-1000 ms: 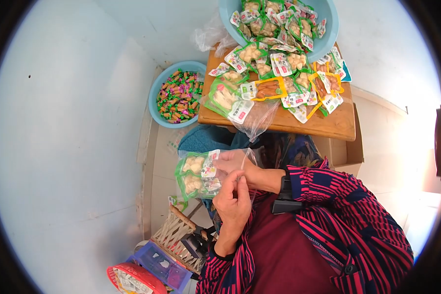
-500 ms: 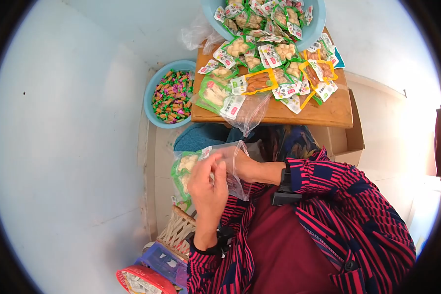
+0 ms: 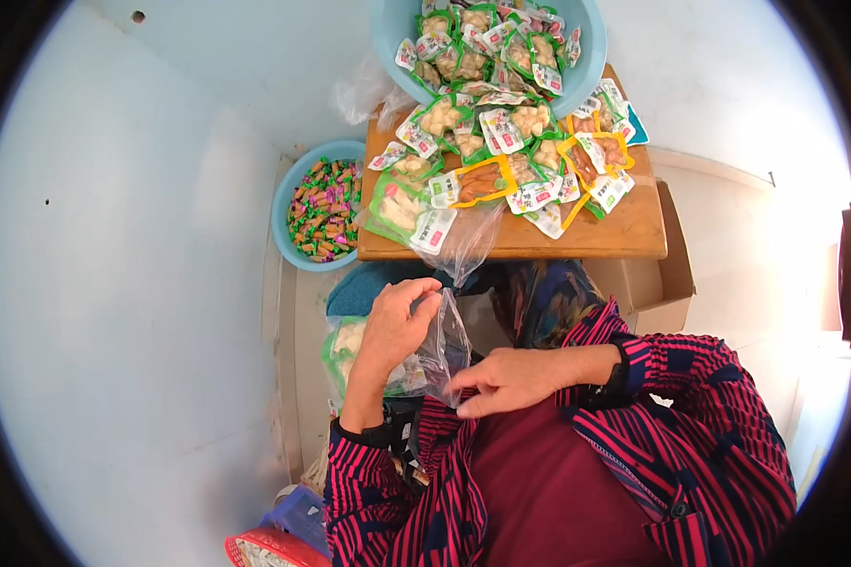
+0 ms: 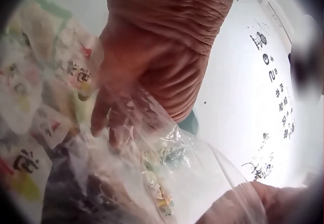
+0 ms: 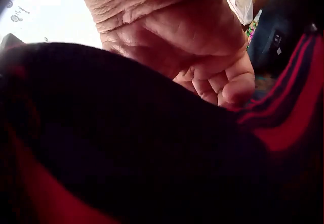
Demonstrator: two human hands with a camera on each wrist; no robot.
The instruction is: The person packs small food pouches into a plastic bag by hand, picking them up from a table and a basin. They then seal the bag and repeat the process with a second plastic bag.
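A clear plastic bag point(image 3: 447, 345) with green-edged packets point(image 3: 348, 342) of pale food inside hangs in front of the person's lap. At its upper edge, the left hand point(image 3: 396, 331) pinches the film with bent fingers and covers part of the packets. In the left wrist view, its fingers point(image 4: 101, 115) show beside the film and the printed packets point(image 4: 76, 75). The right hand point(image 3: 512, 380) is at the lower corner of the bag's mouth, thumb and fingers at the film. The right wrist view shows its fingers curled inward, with a dark sleeve point(image 5: 101, 133) hiding much.
A wooden table point(image 3: 577, 241) ahead carries loose green- and yellow-edged packets point(image 3: 482, 182) and a blue basin point(image 3: 591, 66) of more packets. Left of it stands another basin point(image 3: 282, 227) of wrapped sticks. A cardboard box point(image 3: 667, 293) is at right, a red basket point(image 3: 255, 548) at lower left.
The right hand has come out of the bag and moved down to its lower edge. The left hand has moved up to the bag's upper edge, and the bag's mouth has spread.
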